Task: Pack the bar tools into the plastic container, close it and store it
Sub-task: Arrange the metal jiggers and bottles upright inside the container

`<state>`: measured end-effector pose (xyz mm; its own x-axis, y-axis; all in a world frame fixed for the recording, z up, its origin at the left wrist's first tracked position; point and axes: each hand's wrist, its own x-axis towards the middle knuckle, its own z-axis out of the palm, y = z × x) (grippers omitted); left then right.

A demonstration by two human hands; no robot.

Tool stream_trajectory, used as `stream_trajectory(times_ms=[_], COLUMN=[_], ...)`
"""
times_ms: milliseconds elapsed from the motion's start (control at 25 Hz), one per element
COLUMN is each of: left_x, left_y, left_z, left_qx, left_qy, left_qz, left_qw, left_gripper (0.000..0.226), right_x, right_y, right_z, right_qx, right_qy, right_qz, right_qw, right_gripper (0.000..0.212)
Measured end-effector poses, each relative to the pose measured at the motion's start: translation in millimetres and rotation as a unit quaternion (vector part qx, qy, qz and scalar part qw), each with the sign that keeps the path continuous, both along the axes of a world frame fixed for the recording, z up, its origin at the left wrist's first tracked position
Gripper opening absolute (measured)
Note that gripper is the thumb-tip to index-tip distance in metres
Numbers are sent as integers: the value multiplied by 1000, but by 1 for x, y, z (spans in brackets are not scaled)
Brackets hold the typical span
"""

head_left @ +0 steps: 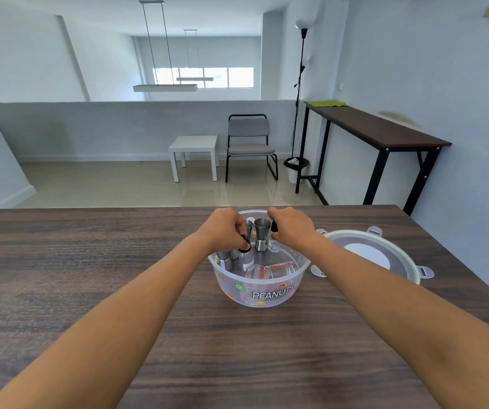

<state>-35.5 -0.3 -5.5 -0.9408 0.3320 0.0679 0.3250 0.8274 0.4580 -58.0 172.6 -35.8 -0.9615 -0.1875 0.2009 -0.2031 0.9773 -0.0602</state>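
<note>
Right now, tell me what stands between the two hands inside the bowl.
In the head view, an upright steel jigger stands between the left hand and the right hand, inside the clear plastic container.

Clear container (259, 293) open, steel jiggers (261, 234) upright inside; lid (376, 255) beside.

I get even, cool daylight; the far window (204, 76) is blown out white. Shadows under the container (259, 286) and forearms on the table (89, 261) are soft and faint. Wide-angle bending curves the walls toward the frame edges. Table grain smears at the near corners; centre stays sharp.
</note>
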Motion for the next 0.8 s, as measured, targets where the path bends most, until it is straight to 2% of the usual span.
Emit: stream_trajectory(times_ms=[80, 240, 400, 480, 560, 640, 720, 800], left_x=[0, -3, -7, -8, -8, -8, -9, -10], left_y=[1, 3, 13, 23, 36, 52, 66, 78], left_z=[0, 3, 4, 4, 5, 5, 3, 0], left_qx=[1, 11, 20, 20, 5, -25, -45, -74], left_qy=[2, 5, 4, 4, 11, 26, 38, 59], left_qz=[-2, -1, -8, -24, -44, -66, -86, -106], left_qw=[1000, 1000, 1000, 1000, 999, 997, 995, 990], left_gripper=[21, 18, 19, 19, 21, 23, 21, 18], right_x=[-1, 3, 14, 22, 30, 41, 48, 52], right_y=[1, 4, 25, 38, 48, 51, 53, 54], right_z=[-1, 2, 16, 19, 19, 21, 21, 21], right_qx=[-5, -42, -179, -256, -363, -472, -531, -564], right_qy=[1, -7, 37, -31, -167, -273, -311, -317], right_qz=[1, 0, -51, -103, -156, -194, -207, -208], right_qw=[1000, 999, 982, 961, 903, 816, 761, 734], right_gripper=[25, 44, 27, 24, 26, 27, 32, 35])
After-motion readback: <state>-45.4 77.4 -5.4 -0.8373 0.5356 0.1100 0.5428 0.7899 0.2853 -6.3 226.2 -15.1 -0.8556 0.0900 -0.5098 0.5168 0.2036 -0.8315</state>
